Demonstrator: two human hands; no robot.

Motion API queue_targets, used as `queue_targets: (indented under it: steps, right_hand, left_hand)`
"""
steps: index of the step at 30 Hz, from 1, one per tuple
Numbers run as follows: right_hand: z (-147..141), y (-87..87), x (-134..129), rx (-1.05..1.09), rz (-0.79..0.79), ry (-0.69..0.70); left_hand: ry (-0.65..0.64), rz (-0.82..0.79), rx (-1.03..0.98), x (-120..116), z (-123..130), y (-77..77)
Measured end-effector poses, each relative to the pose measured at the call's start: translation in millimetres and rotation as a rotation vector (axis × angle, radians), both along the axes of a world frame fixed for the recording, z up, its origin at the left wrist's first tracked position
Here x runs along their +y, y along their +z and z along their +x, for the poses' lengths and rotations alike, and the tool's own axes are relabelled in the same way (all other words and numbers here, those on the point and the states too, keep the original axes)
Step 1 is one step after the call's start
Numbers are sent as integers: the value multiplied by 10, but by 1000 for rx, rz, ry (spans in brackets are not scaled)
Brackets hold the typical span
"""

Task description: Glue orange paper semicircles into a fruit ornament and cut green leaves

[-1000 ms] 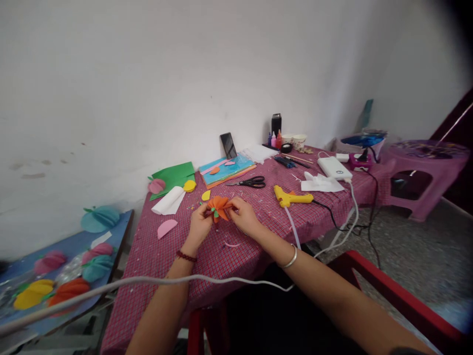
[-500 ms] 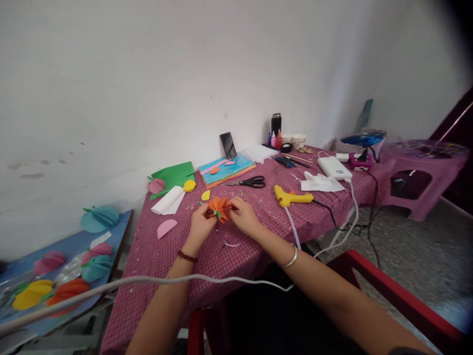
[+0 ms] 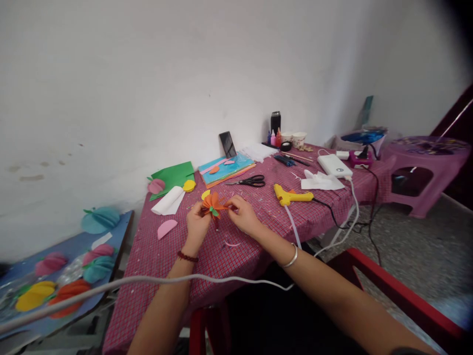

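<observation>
An orange paper pumpkin [image 3: 213, 203] with fanned-out folds and a green centre is held up above the checked tablecloth. My left hand [image 3: 198, 221] is closed on its left side. On the other side, my right hand [image 3: 242, 213] pinches one orange fold between thumb and fingers, drawn out to the right. Just behind the pumpkin lies a yellow paper piece [image 3: 206, 195]. A pink paper half-circle [image 3: 167, 229] rests left of my left hand, and black-handled scissors [image 3: 252, 181] lie beyond my right hand.
A yellow glue gun [image 3: 291, 195] lies to the right, its black cord trailing off the table. A white cable [image 3: 221, 280] crosses over my forearms. Blue and green sheets, a phone [image 3: 227, 144] and a white power bank [image 3: 334, 166] sit farther back. Finished paper pumpkins fill a blue board [image 3: 123, 222] at left.
The orange pumpkin has shifted slightly left with my left hand and turned. One fold now stretches out toward my right hand, which has barely moved.
</observation>
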State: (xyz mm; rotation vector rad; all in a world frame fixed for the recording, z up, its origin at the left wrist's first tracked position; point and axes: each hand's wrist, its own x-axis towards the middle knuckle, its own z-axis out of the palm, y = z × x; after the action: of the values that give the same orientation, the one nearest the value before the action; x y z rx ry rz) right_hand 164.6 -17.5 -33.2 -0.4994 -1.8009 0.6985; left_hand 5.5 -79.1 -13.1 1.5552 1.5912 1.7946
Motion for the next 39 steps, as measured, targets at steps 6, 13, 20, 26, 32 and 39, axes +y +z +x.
queue_targets:
  steps: [6,13,20,26,32,39]
  right_hand:
    - [-16,-25,13,-2,-8,-40]
    - [31,7,-77,10,31,-19]
    - [53,62,-255,-275,232,194]
    - [39,45,-254,-364,268,151]
    - [49,56,-243,-286,211,132]
    - [51,61,-235,-216,125,111]
  left_hand:
    - [103,6,14,-4,-8,20]
    - [215,11,70,-14,-98,-4]
    - [262,61,158,-34,-95,9]
    - [245,118,234,-53,-71,12]
    - [262,120,248,-65,-64,27]
    - [258,109,239,-57,-79,9]
